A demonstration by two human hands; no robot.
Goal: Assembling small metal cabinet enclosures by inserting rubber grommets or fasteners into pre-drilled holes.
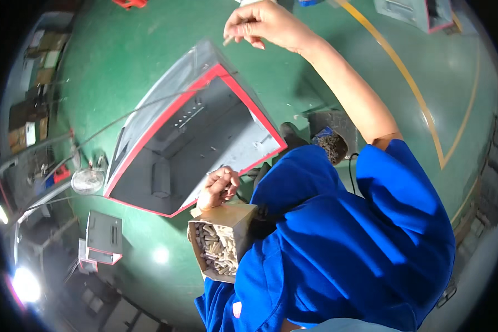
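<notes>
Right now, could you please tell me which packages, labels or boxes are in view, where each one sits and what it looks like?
Open cardboard box: brown, held against the blue shirt below the left hand, full of small pale cylindrical pieces.
Stacked cartons: brown and dark, on shelving at the far left edge, some with pale labels.
Small patch: pale with red, on the blue garment at the bottom.
No screens or signs show clearly.
</notes>
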